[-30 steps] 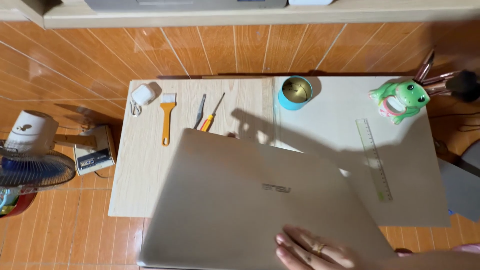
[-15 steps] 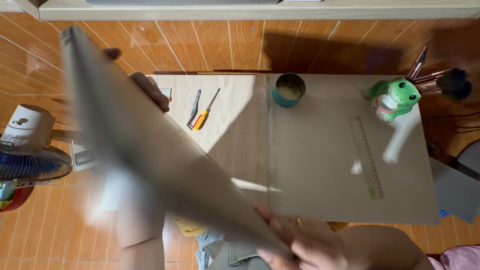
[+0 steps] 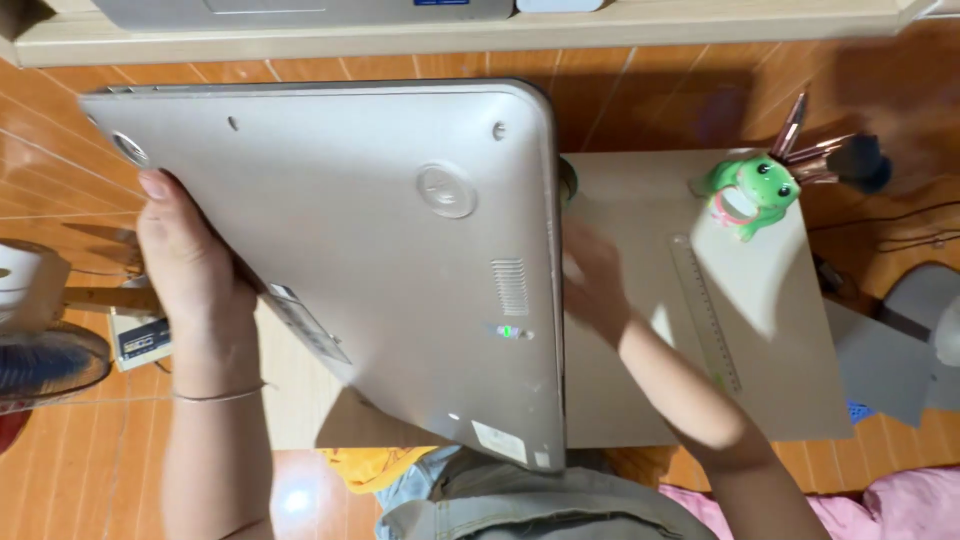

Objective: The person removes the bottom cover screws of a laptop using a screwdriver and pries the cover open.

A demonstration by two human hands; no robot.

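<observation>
- The laptop (image 3: 380, 250) is closed and turned bottom side up, its pale gold underside facing the camera with round rubber feet, a vent grille and a small green light showing. It is held up in the air above the desk (image 3: 640, 400), tilted, and it hides most of the desk's left half.
- The left hand (image 3: 190, 265) grips the laptop's left edge, thumb laid flat on the underside and the other fingers curled out of sight beneath; a thin bracelet sits on that wrist.
- The right hand (image 3: 592, 280) is at the laptop's right edge, blurred; it seems to touch the edge, but I cannot tell whether its fingers are spread or closed on it.
- On the bare right part of the desk lies a clear ruler (image 3: 706, 312), lengthwise, well apart from the laptop.
- Near the far right corner stands a green frog figure (image 3: 752, 190), with makeup brushes (image 3: 815, 150) just behind it.
- Left of the desk, on the wooden floor, a fan (image 3: 45, 365) shows in part.
- A shelf (image 3: 480, 25) runs along the top.
</observation>
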